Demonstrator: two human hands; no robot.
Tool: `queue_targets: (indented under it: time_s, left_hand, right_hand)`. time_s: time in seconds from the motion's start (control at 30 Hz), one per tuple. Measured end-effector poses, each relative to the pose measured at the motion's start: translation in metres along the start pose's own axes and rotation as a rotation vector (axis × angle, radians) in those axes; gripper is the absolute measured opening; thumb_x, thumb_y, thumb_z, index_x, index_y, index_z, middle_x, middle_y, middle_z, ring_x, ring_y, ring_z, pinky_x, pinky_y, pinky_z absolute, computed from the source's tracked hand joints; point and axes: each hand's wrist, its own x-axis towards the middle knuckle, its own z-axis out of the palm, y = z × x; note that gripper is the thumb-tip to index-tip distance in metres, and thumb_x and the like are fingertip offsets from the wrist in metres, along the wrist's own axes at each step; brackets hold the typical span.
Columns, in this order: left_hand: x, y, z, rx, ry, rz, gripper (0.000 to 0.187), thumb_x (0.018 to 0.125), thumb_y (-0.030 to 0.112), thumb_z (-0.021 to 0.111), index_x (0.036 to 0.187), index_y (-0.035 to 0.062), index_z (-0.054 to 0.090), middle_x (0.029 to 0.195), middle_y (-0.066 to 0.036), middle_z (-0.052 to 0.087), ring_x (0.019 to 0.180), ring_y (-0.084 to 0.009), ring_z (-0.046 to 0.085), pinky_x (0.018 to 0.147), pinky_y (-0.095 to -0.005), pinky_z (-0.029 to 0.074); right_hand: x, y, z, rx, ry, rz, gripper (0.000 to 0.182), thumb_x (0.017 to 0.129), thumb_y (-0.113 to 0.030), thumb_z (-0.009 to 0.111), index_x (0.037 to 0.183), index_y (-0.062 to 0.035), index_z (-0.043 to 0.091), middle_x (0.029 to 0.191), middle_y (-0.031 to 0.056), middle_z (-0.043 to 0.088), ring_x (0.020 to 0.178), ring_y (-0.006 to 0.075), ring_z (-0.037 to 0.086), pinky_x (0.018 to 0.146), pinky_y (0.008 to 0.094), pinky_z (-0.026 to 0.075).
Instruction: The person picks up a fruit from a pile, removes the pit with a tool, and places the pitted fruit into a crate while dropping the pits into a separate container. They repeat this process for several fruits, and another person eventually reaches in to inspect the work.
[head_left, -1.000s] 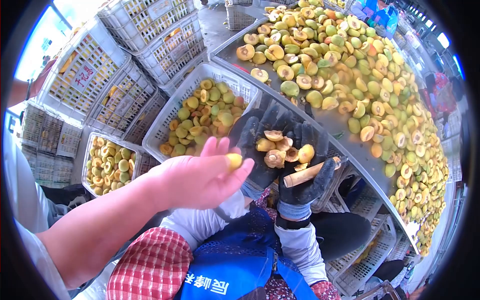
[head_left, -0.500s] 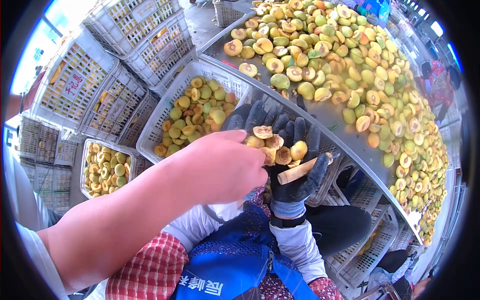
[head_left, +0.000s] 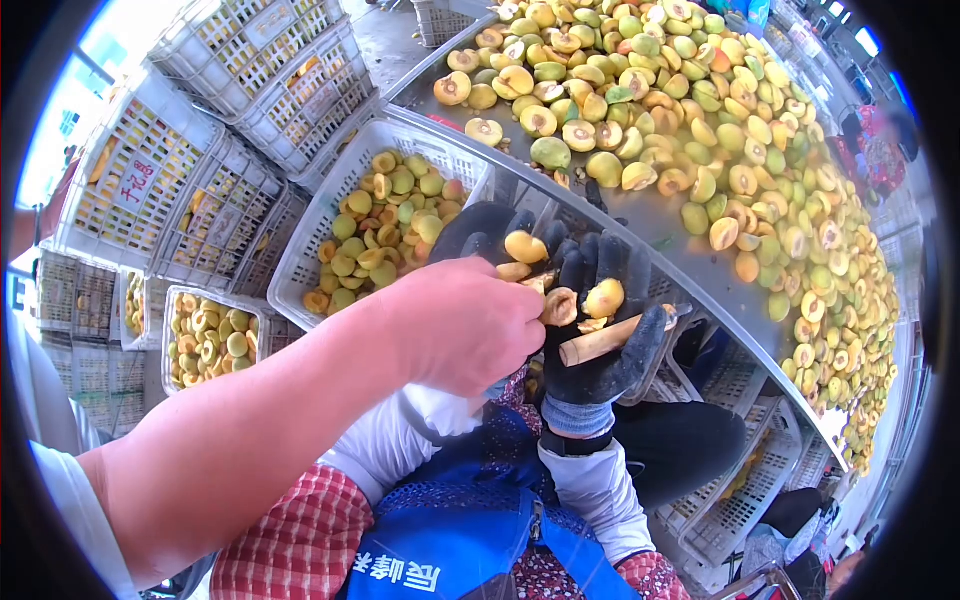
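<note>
My hands, in dark gloves, are cupped together palm up beside the metal table edge. Across my left hand (head_left: 472, 232) reaches another person's bare hand (head_left: 480, 325), hiding most of its palm; its gloved fingers show behind. Apricot pieces (head_left: 525, 247) lie over the left fingers, and a hollowed piece (head_left: 561, 306) sits between the hands. My right hand (head_left: 630, 345) keeps a tool with a pale wooden handle (head_left: 600, 342) under its thumb. A yellow apricot piece (head_left: 604, 297) rests on the right fingers. The other person's fingers are bent down among the pieces; their tips are hidden.
Halved apricots (head_left: 740, 150) are heaped on the metal table (head_left: 660, 215). A white crate of apricots (head_left: 300, 265) stands left of my hands, with a smaller one (head_left: 172, 345) beyond it. Stacked crates (head_left: 150, 165) rise at the left. More crates (head_left: 740, 510) sit beneath the table.
The other person's fingers have shifted among the apricot pieces, and the pieces between my hands lie differently, spread farther apart. My hands stay cupped, the wooden handle still under my right thumb.
</note>
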Motion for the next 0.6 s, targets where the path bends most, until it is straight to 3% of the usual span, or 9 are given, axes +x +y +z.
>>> queue_targets:
  time_s: [0.03, 0.17, 0.27, 0.33, 0.47, 0.53, 0.57, 0.6]
  left_hand:
    - [0.000, -0.001, -0.001, 0.001, 0.000, 0.001, 0.016, 0.074, 0.023, 0.060, 0.084, 0.0108, 0.062, 0.083, -0.001, 0.058, 0.076, -0.0159, 0.060, 0.071, -0.0314, 0.048]
    - [0.001, 0.001, -0.001, 0.026, -0.024, -0.010, 0.016, 0.074, 0.024, 0.061, 0.083, 0.0109, 0.062, 0.082, -0.001, 0.058, 0.079, -0.0164, 0.060, 0.071, -0.0322, 0.048]
    - [0.002, -0.001, 0.005, 0.018, 0.109, -0.035, 0.014, 0.073, 0.023, 0.061, 0.080, 0.0111, 0.062, 0.081, -0.001, 0.058, 0.079, -0.0158, 0.059, 0.071, -0.0316, 0.048]
    - [0.000, -0.002, 0.006, 0.161, 0.168, 0.104, 0.010, 0.066, 0.020, 0.062, 0.067, 0.0127, 0.055, 0.076, 0.001, 0.050, 0.081, -0.0140, 0.051, 0.067, -0.0308, 0.048]
    - [-0.008, 0.003, 0.001, 0.087, 0.122, 0.003, 0.010, 0.066, 0.009, 0.064, 0.070, 0.0096, 0.055, 0.079, 0.000, 0.050, 0.085, -0.0152, 0.053, 0.072, -0.0279, 0.049]
    - [-0.006, 0.005, -0.002, 0.533, 0.180, 0.238, 0.011, 0.072, 0.017, 0.059, 0.080, 0.0093, 0.062, 0.079, 0.002, 0.054, 0.084, -0.0156, 0.054, 0.073, -0.0264, 0.047]
    - [-0.004, 0.004, -0.011, 0.534, 0.178, 0.242, 0.011, 0.072, 0.017, 0.059, 0.080, 0.0093, 0.062, 0.079, 0.002, 0.054, 0.084, -0.0156, 0.054, 0.073, -0.0264, 0.047]
    - [0.000, 0.002, -0.026, 0.869, 0.186, 0.351, 0.013, 0.073, 0.015, 0.058, 0.084, 0.0083, 0.062, 0.079, 0.003, 0.054, 0.081, -0.0134, 0.054, 0.072, -0.0246, 0.047]
  right_hand:
    - [0.001, 0.000, 0.000, -0.063, -0.003, -0.012, 0.051, 0.096, -0.045, 0.031, 0.134, -0.0124, 0.039, 0.136, 0.0125, 0.042, 0.126, 0.0323, 0.038, 0.105, 0.0501, 0.027]
    - [0.001, -0.003, -0.014, -0.132, -0.042, -0.027, 0.051, 0.096, -0.044, 0.029, 0.132, -0.0114, 0.042, 0.134, 0.0130, 0.044, 0.125, 0.0338, 0.038, 0.106, 0.0512, 0.026]
    - [0.003, -0.002, -0.012, -0.172, -0.085, -0.061, 0.051, 0.096, -0.043, 0.029, 0.132, -0.0100, 0.042, 0.134, 0.0142, 0.044, 0.125, 0.0342, 0.039, 0.106, 0.0515, 0.026]
    - [0.004, -0.003, -0.010, -0.203, -0.109, -0.084, 0.051, 0.096, -0.043, 0.029, 0.132, -0.0091, 0.042, 0.134, 0.0149, 0.044, 0.125, 0.0345, 0.039, 0.107, 0.0517, 0.025]
    - [0.002, -0.007, -0.001, -0.260, -0.023, -0.094, 0.052, 0.096, -0.042, 0.031, 0.134, -0.0085, 0.040, 0.134, 0.0158, 0.044, 0.125, 0.0350, 0.038, 0.106, 0.0518, 0.025]
    - [0.002, -0.009, 0.001, -0.254, -0.043, -0.102, 0.052, 0.095, -0.042, 0.031, 0.134, -0.0081, 0.039, 0.134, 0.0163, 0.044, 0.125, 0.0354, 0.038, 0.106, 0.0509, 0.026]
    - [0.002, -0.010, 0.000, -0.252, -0.041, -0.106, 0.052, 0.095, -0.042, 0.031, 0.134, -0.0081, 0.039, 0.134, 0.0163, 0.044, 0.125, 0.0354, 0.038, 0.106, 0.0509, 0.026]
    - [0.002, -0.012, -0.002, -0.222, -0.059, -0.103, 0.052, 0.095, -0.041, 0.032, 0.134, -0.0084, 0.039, 0.134, 0.0161, 0.044, 0.125, 0.0356, 0.038, 0.106, 0.0503, 0.027]
